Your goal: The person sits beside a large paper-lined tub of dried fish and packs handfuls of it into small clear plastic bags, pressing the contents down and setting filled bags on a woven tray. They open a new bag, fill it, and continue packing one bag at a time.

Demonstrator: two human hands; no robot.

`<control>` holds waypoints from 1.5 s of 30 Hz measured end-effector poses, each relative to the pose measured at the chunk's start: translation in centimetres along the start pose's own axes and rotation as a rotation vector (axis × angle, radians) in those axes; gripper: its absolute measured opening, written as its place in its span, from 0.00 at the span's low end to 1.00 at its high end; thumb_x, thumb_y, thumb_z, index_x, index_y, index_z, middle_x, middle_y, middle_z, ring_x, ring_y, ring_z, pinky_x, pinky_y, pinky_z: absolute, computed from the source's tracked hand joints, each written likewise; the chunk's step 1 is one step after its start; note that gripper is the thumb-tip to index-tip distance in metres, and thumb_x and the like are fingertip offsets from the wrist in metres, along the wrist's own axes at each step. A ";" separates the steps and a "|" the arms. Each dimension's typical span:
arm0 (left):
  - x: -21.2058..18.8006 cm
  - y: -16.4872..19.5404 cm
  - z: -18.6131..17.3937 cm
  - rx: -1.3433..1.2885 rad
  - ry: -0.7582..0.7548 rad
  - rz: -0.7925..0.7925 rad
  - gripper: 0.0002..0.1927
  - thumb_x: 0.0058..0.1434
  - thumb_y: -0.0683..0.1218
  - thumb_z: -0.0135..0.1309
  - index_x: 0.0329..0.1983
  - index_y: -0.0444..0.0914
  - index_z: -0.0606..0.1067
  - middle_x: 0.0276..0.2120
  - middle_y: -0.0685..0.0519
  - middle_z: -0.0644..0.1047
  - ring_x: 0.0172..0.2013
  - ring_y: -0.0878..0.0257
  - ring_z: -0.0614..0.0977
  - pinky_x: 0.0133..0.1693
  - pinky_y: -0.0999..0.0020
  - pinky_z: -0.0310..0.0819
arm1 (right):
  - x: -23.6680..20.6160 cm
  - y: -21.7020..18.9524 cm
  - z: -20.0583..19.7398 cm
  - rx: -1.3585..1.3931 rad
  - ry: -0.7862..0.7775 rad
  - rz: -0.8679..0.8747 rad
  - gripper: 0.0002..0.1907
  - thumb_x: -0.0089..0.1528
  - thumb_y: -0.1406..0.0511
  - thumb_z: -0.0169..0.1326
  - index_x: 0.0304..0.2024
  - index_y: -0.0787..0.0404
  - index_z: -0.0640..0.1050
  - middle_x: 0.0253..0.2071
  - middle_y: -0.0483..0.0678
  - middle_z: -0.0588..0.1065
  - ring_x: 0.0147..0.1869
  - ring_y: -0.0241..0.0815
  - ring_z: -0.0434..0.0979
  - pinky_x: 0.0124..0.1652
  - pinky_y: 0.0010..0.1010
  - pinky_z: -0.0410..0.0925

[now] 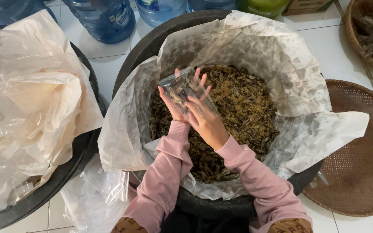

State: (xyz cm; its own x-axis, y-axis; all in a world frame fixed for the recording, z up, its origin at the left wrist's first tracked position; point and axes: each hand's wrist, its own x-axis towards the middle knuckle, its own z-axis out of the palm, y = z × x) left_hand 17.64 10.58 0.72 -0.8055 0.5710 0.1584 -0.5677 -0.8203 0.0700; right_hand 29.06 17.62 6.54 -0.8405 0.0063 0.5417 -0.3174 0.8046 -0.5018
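A big black tub [150,43] lined with greasy white paper [273,51] holds a heap of dark brown fried bits [242,108]. Over the heap, both hands in pink sleeves hold a small clear plastic bag [182,88] partly filled with the same dark bits. My left hand [175,105] supports the bag from behind, fingers spread upward. Against the bag's front lies my right hand [206,121], its fingers pressed to the plastic.
A second black tub [72,162] with crumpled plastic and paper stands at the left. Blue water jugs [106,17] line the back. Woven round trays [359,159] lie at the right on the white tile floor. Clear plastic bags [93,198] lie between the tubs.
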 end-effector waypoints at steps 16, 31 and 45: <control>-0.1 0.2 -1.1 -0.078 0.022 0.061 0.53 0.61 0.81 0.39 0.81 0.47 0.51 0.75 0.41 0.59 0.68 0.43 0.68 0.66 0.41 0.62 | -1.2 0.1 1.4 0.018 0.132 -0.012 0.19 0.63 0.72 0.58 0.58 0.61 0.76 0.54 0.51 0.78 0.58 0.54 0.79 0.56 0.41 0.73; -0.2 -0.9 -2.2 -0.018 0.055 -0.021 0.52 0.61 0.81 0.40 0.77 0.44 0.55 0.73 0.41 0.62 0.67 0.43 0.69 0.67 0.46 0.64 | -0.4 2.5 -0.1 -0.043 -0.120 -0.141 0.33 0.59 0.77 0.54 0.67 0.66 0.66 0.64 0.61 0.72 0.69 0.58 0.72 0.68 0.45 0.64; -0.1 0.3 -3.2 -0.297 0.193 0.002 0.59 0.57 0.80 0.48 0.78 0.36 0.51 0.72 0.37 0.59 0.69 0.42 0.66 0.68 0.44 0.62 | -2.5 12.2 -10.5 0.135 -0.592 0.407 0.10 0.69 0.68 0.49 0.51 0.61 0.79 0.43 0.48 0.84 0.38 0.42 0.84 0.40 0.35 0.75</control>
State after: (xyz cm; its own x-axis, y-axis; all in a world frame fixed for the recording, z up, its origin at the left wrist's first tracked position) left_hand 17.03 10.35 -2.45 -0.8079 0.5883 -0.0332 -0.5676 -0.7921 -0.2244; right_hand 31.87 33.69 6.13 -0.9878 -0.0636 -0.1421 0.0518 0.7263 -0.6854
